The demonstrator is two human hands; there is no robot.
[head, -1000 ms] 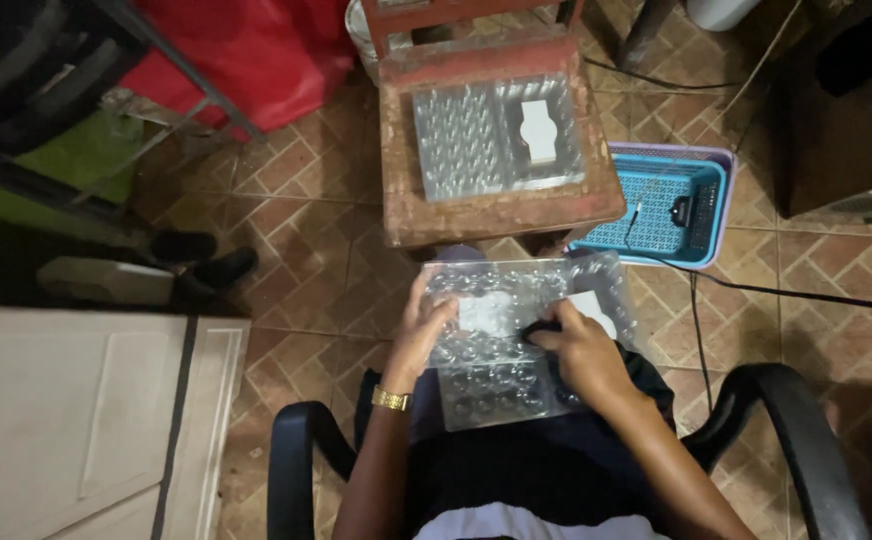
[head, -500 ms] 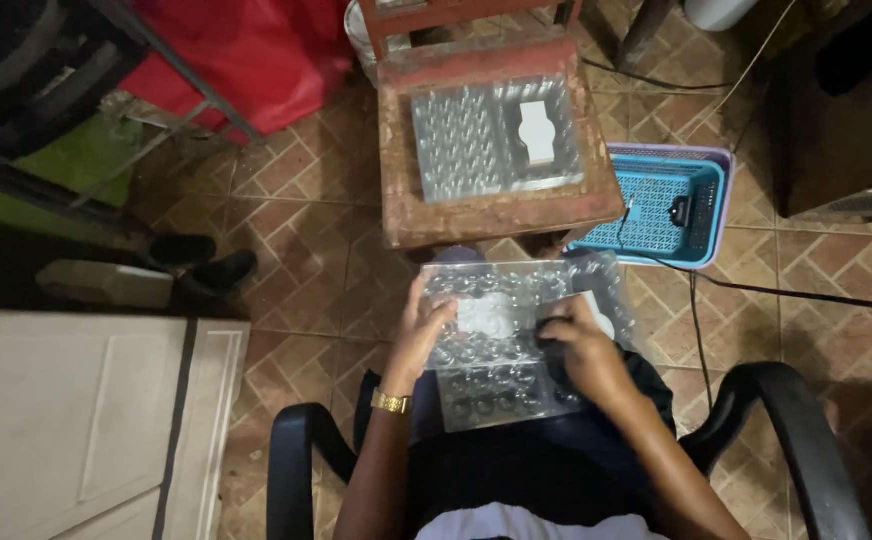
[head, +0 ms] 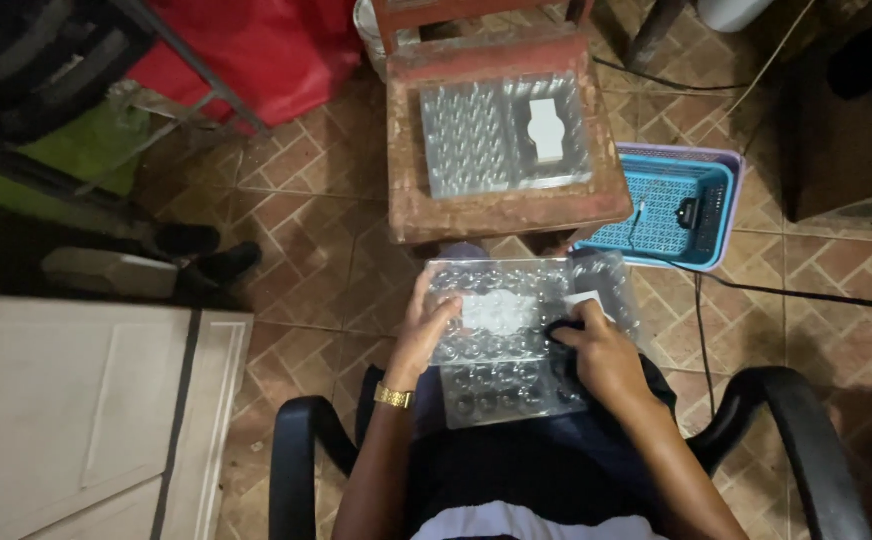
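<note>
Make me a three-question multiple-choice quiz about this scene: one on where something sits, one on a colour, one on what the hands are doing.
1. Where does the second clear plastic tray lie?
A. on the wooden stool
B. in the basket
C. on the floor tiles

2. What colour is the basket beside the stool?
A. red
B. blue
C. yellow

3. What are both hands doing?
A. hanging free
B. gripping the chair arms
C. resting on the clear tray on the lap

Answers: 1 A, the second clear plastic tray lies on the wooden stool. 2 B, the basket is blue. 3 C, the left hand and right hand both touch the clear tray on the lap.
</note>
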